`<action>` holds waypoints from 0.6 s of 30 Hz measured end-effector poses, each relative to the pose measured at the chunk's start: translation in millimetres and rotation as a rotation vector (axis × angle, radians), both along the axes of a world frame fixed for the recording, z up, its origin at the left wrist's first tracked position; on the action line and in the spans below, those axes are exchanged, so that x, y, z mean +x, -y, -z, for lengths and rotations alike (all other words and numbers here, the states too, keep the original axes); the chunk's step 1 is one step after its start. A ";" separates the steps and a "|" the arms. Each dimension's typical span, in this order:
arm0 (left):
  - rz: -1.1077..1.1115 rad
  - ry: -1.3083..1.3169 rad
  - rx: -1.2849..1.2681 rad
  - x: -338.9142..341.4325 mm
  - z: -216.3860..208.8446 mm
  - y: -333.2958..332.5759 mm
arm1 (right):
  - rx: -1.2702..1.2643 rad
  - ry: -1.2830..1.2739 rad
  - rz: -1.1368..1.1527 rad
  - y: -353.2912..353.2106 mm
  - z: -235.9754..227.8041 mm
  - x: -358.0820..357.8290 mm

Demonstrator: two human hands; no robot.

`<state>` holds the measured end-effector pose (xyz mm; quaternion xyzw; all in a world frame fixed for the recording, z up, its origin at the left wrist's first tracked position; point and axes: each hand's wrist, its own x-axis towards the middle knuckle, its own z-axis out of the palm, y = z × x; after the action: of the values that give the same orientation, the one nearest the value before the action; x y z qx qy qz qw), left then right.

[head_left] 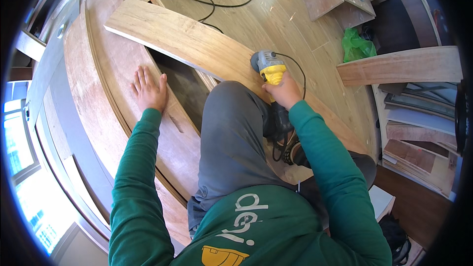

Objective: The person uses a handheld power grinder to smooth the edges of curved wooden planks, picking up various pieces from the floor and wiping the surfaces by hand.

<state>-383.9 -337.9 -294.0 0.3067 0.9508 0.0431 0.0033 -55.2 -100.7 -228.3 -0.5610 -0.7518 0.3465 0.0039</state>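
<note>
My right hand [287, 91] is wrapped round the body of a yellow and grey angle grinder [272, 71]. The grinder's dark round disc end rests on or just over a long pale wooden board [182, 37], which runs diagonally past my knee; whether it touches cannot be made out. Flat on a reddish plywood panel [118, 34] lies my left hand [149, 89], its fingers spread and nothing in them. A dark gap [180, 81] shows between that panel and the board. My knee covers part of the board.
A black power cord [217, 5] loops over the wood-look floor [281, 0]. To the right are a green plastic bag [357, 45], an upright plank [399, 65] and shelves of stacked offcuts [419, 128]. Another plywood panel [81, 64] lies at left, near bright windows.
</note>
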 end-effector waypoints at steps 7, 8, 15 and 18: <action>-0.007 0.003 -0.005 0.1 0.4 0.4 | -0.033 0.057 0.025 -0.6 -7.9 3.3; -0.006 0.005 -0.002 0.7 -0.2 -0.3 | -0.019 0.031 0.011 0.9 -4.1 2.3; 0.002 -0.002 0.003 0.0 0.6 1.4 | -0.043 0.011 -0.028 -0.5 -2.3 -4.6; 0.003 -0.003 0.005 -1.1 3.1 2.8 | -0.069 0.051 0.010 -4.9 -1.3 5.7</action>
<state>-385.0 -340.7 -297.1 0.3081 0.9503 0.0452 0.0012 -49.6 -95.8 -227.0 -0.5733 -0.7364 0.3578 -0.0327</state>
